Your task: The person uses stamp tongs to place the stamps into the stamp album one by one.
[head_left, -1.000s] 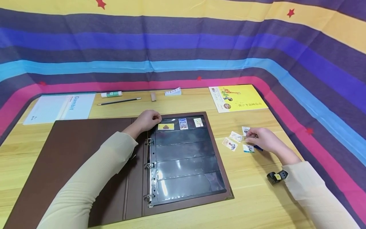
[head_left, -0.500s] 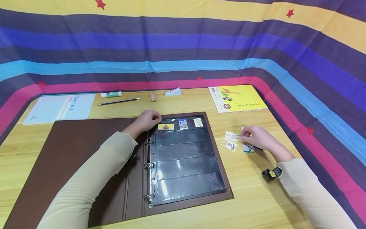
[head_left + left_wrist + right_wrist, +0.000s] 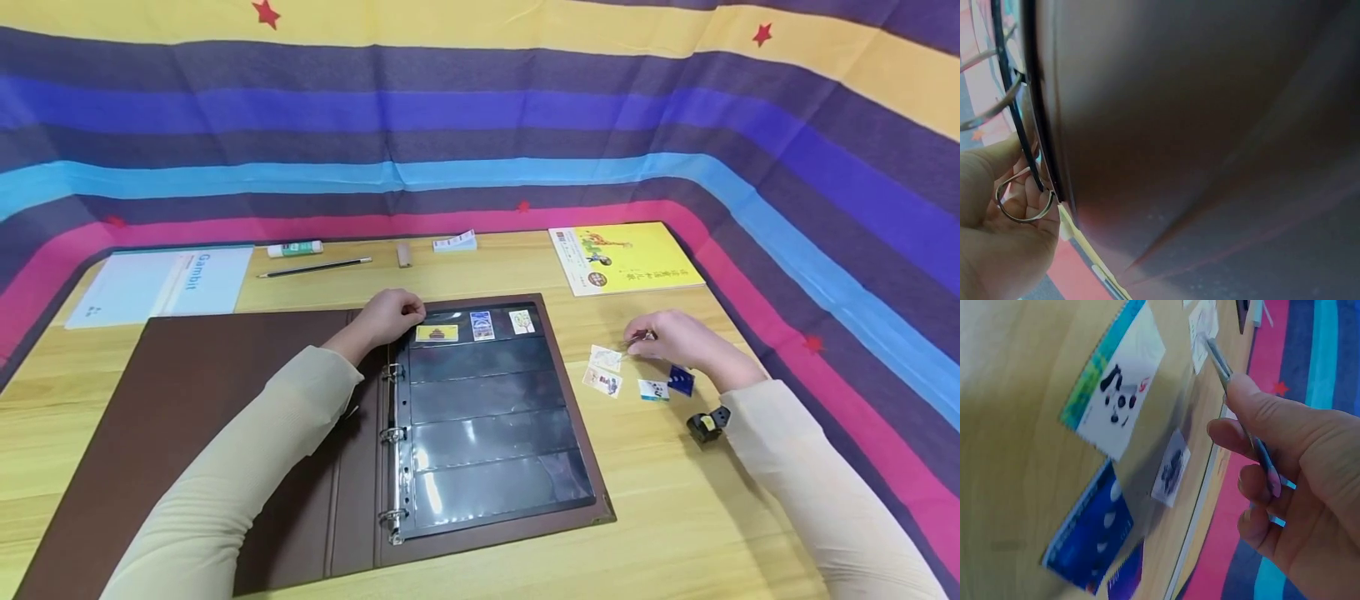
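Note:
My left hand (image 3: 392, 317) pinches the inner top corner of a black pocket page (image 3: 487, 400) in an open brown ring binder (image 3: 247, 433); thumb and fingers lie on either side of the page edge (image 3: 1030, 125). In my right hand (image 3: 678, 340) is a pair of metal tweezers (image 3: 1250, 434), held between thumb and fingers. Their tips overlap the edge of a pale stamp (image 3: 605, 358) on the table. Close by lie a figure stamp (image 3: 602, 382), a panda stamp (image 3: 654, 390), a dark blue stamp (image 3: 682, 381) and a small dark-printed stamp (image 3: 1171, 469).
The top pocket row holds a yellow stamp (image 3: 437, 333), a blue stamp (image 3: 482, 325) and a tree stamp (image 3: 521, 322). Behind are a Gambit pad (image 3: 165, 283), glue stick (image 3: 295, 248), pencil (image 3: 315, 267), small brown block (image 3: 403, 255), white-blue paper pad (image 3: 454, 242) and yellow book (image 3: 637, 258).
The tweezers shifted the pale stamp left, beside the figure stamp. My right hand then moved away from me, uncovering the panda and dark blue stamps. My left hand stays in place.

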### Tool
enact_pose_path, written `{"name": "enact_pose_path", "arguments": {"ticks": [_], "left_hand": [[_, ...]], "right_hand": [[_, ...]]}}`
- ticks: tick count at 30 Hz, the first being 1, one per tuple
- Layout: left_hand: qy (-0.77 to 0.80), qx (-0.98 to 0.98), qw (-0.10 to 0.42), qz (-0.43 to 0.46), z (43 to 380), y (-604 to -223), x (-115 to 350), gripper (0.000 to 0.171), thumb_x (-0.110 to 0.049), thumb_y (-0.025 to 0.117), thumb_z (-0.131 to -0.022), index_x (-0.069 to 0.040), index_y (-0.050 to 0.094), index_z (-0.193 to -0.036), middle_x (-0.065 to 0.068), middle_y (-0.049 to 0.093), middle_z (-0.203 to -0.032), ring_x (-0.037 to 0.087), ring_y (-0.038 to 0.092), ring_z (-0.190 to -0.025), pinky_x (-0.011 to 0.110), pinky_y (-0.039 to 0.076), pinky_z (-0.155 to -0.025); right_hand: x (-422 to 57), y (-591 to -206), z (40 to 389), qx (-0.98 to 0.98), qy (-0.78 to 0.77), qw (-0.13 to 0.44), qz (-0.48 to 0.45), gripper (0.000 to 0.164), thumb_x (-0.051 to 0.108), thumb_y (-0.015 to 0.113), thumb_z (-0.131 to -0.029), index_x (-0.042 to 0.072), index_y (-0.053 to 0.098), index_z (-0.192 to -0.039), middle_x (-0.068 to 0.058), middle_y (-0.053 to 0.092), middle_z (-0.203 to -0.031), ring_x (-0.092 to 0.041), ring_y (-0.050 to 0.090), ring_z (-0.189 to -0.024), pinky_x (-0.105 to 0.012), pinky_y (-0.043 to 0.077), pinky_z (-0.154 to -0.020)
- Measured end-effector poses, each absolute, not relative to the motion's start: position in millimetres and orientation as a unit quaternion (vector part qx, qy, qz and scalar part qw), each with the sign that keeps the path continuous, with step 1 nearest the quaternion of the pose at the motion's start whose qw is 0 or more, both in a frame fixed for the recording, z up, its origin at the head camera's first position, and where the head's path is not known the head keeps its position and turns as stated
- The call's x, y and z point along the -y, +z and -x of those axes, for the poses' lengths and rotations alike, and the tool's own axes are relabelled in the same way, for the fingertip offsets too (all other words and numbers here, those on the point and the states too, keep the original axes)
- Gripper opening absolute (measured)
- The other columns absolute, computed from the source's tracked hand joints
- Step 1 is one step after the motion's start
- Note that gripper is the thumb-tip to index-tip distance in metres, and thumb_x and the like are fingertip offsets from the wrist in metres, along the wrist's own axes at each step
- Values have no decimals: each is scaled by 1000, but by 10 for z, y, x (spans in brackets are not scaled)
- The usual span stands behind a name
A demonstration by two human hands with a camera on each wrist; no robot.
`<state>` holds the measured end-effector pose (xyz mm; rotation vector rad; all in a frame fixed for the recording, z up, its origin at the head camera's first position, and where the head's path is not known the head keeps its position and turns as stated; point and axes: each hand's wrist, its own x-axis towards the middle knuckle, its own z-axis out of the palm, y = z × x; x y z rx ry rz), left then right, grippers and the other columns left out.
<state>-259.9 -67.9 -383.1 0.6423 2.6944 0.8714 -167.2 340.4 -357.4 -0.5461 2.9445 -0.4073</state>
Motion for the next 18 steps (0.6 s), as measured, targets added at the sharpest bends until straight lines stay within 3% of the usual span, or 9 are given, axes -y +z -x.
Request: {"name": "enact_pose_path", "arguments": {"ticks": [7,11,18], "left_hand": [[299,-922,119,-218,2590,-3824,668,12,-14,47,-84,-7,57,-84,4,51,-81,18,44,-70,32,37,-65],[298,-922,121,-218,2589,-3820,669,12,-14,47,-84,-8,57,-84,4,51,-81,18,44,-70,32,37,-64],[297,-922,121,-218,2593,-3830,667,12,-14,47,-84,-8,57,-84,4,51,-81,18,44,-70,32,37,-64]], "right_hand": [[-3406,-3610,1666,-979,-141,53,137,8,21,63,-73,13,61,-74,4,56,-67,-10,48,-57,-30,38,-56],[-3429,-3613,1607,-978,-155,72,117,14,23,61,-74,11,59,-67,3,51,-55,-10,42,-46,-27,35,-46],[-3475,-3614,1521,-969,-198,107,102,22,27,58,-76,9,58,-64,-1,52,-52,-12,41,-41,-26,32,-40]]}}
